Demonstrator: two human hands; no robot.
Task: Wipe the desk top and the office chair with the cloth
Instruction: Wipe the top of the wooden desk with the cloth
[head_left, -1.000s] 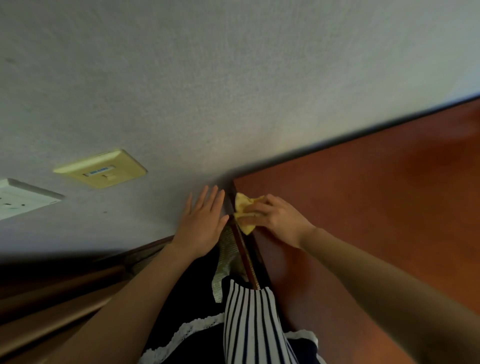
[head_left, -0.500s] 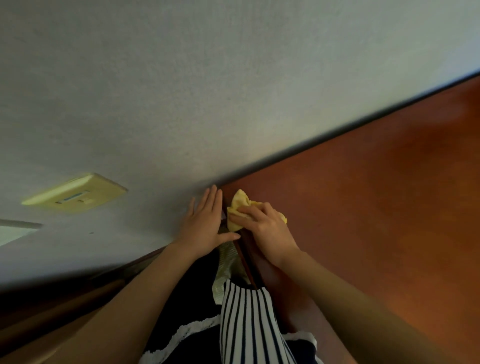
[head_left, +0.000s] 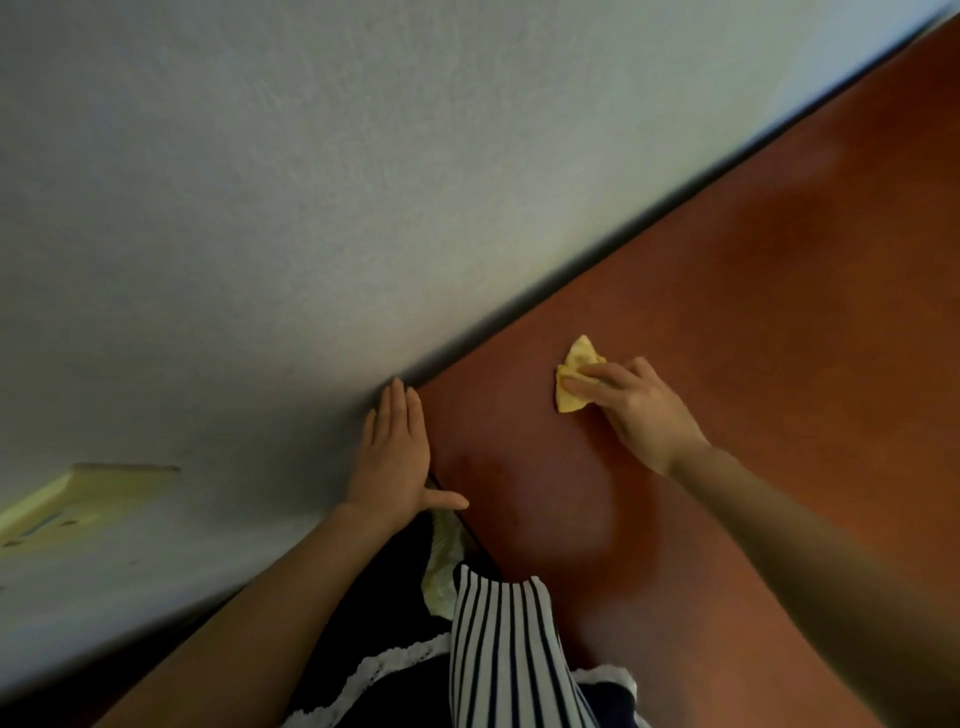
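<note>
Right hand (head_left: 634, 410), fingers flat, presses cloth (head_left: 574, 382) on tabletop (head_left: 727, 312); slid from wall (head_left: 260, 208) corner toward frame middle. Left hand (head_left: 395, 457) flat, holding nothing, by wall. Corner looks done, more tabletop left.

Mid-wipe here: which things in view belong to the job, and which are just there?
Job: yellow cloth; desk top; right hand pressing the cloth on it; left hand flat at the desk's corner.
Just there: wall; wall plate; striped garment.
</note>
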